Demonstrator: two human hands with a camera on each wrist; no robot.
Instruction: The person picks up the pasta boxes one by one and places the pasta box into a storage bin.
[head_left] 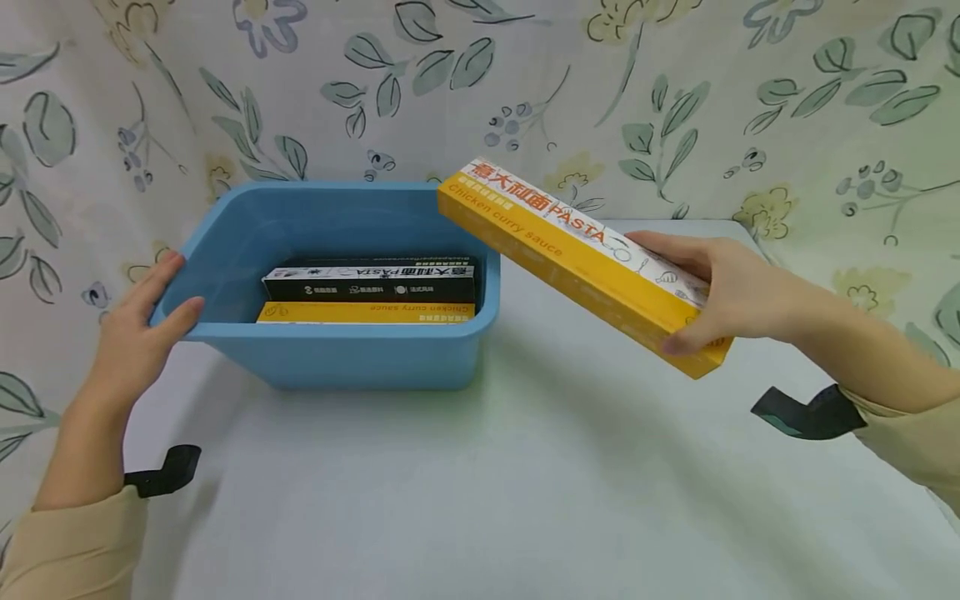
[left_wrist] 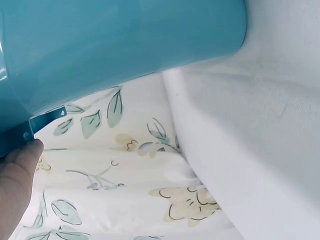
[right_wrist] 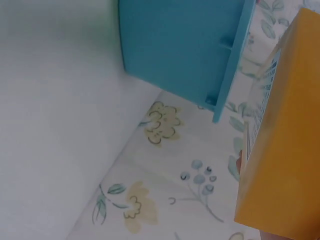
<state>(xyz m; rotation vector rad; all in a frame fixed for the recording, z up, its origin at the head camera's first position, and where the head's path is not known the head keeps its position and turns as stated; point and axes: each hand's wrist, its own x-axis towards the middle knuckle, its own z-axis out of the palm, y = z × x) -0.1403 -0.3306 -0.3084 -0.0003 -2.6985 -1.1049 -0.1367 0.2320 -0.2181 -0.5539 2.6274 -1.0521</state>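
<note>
My right hand (head_left: 738, 287) grips one end of a yellow pasta box (head_left: 570, 258) marked "Chicken curry sauce". The box slants up to the left, its far end overlapping the right rim of the blue plastic bin (head_left: 375, 358) in the head view. At the bin's left end, my left hand (head_left: 138, 329) holds the rim, thumb on the near side. Inside the bin lie a black pasta box (head_left: 367, 287) and, in front of it, another yellow pasta box (head_left: 367, 312). In the right wrist view the held yellow box (right_wrist: 285, 135) fills the right side.
The bin stands on a white table (head_left: 450, 492). Behind it hangs a flower-patterned cloth (head_left: 525, 75), which also runs along the left side. A black strap (head_left: 810, 414) sits at the right wrist and another black strap (head_left: 165, 472) at the left.
</note>
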